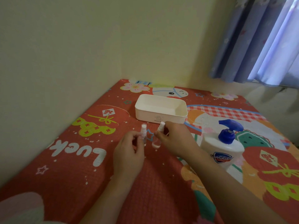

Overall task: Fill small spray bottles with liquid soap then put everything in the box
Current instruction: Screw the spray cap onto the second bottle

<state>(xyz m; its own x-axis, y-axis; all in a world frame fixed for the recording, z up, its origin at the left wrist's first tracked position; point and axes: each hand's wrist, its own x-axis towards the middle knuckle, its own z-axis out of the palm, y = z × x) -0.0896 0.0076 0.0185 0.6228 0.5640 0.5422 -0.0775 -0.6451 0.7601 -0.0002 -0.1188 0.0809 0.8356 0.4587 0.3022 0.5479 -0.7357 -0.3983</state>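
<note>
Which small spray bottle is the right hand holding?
The right-side small spray bottle, nearer the soap pump bottle; right hand pinches its top. The left hand holds the other bottle.

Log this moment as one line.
left hand: grips left spray bottle | right hand: grips right spray bottle | box: empty | soap pump: untouched

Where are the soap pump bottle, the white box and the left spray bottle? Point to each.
soap pump bottle (222,147), head view, white body.
white box (145,113), head view, front wall.
left spray bottle (143,128), head view, white sprayer top.
</note>
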